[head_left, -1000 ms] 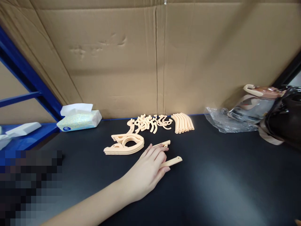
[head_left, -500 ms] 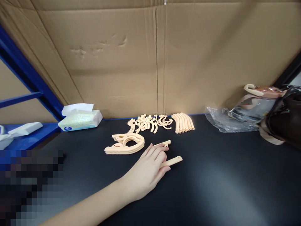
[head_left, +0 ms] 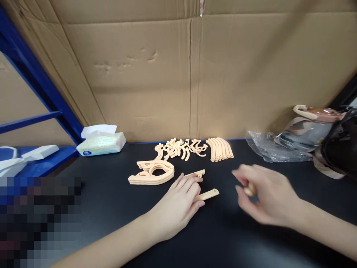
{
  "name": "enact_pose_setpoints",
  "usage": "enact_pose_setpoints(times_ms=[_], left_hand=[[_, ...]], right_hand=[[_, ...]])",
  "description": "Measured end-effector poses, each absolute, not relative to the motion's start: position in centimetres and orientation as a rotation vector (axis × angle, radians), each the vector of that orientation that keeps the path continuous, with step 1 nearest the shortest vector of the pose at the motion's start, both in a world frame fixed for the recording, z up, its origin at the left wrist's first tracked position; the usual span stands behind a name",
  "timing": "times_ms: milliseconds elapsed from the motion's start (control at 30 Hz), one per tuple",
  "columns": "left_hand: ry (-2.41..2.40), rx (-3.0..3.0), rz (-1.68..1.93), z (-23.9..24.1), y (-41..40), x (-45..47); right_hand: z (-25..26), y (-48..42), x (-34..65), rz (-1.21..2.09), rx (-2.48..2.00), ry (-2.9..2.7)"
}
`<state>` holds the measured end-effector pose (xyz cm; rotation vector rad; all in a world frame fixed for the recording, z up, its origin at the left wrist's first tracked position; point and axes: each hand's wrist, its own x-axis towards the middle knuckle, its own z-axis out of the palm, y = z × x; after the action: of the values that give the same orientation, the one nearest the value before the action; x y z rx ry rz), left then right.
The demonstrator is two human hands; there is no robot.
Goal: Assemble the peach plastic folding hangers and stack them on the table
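My left hand (head_left: 185, 199) is closed over a beige plastic folding hanger (head_left: 209, 194) on the black table, its thumb and fingers along the part. One arm sticks out past the thumb and index finger, while another end shows beyond the fingertips; the middle is hidden under the palm. To the right, my right hand (head_left: 266, 195), blurred by motion, is curled around a small beige rounded piece (head_left: 250, 190) whose kind I cannot make out. Left of my left hand lies a stack of folded beige hangers (head_left: 152, 179).
Several loose beige hooks (head_left: 178, 147) lie by the cardboard wall (head_left: 139, 82), with a row of curved hanger arms (head_left: 220, 149) beside them. A tissue pack (head_left: 102, 143) stands at the back left. Clear plastic wrap (head_left: 267, 149) and a water bottle (head_left: 304, 126) are at the right.
My right hand has come into view from the right with a small beige piece in it. My left hand stays on the hanger; the whole view has shifted slightly.
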<state>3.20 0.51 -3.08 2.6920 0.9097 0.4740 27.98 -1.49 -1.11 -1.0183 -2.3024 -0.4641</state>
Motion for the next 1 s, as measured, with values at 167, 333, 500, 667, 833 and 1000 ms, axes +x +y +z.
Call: enact_pose_setpoints(times_ms=[167,333,500,667,833,1000], left_hand=[[0.916,2.700,0.440,-3.0,0.6,3.3],[0.924,2.689,0.398,-2.8,0.6,3.5],[0.933,2.697,0.392,-2.8,0.7,3.5],[0.929,2.705,0.415,-2.9,0.8,3.5],[0.939,2.712,0.408,-2.9,0.7,3.6],[0.941,2.712,0.417,-3.0,0.8,3.5]], right_hand=[[-2.0,1.1,28.4,-0.177,-1.124,-2.476],[-1.9,0.5,28.7,-0.015,-1.143,-2.562],[-2.6,0.8,28.6,-0.063,-1.116,-2.551],[-3.4,1.0,28.7,-0.080,-1.073,-2.515],[-3.7,0.9,28.6,-0.139,-1.051,-2.527],[-4.0,1.2,28.5,-0.109,-0.968,-2.526]])
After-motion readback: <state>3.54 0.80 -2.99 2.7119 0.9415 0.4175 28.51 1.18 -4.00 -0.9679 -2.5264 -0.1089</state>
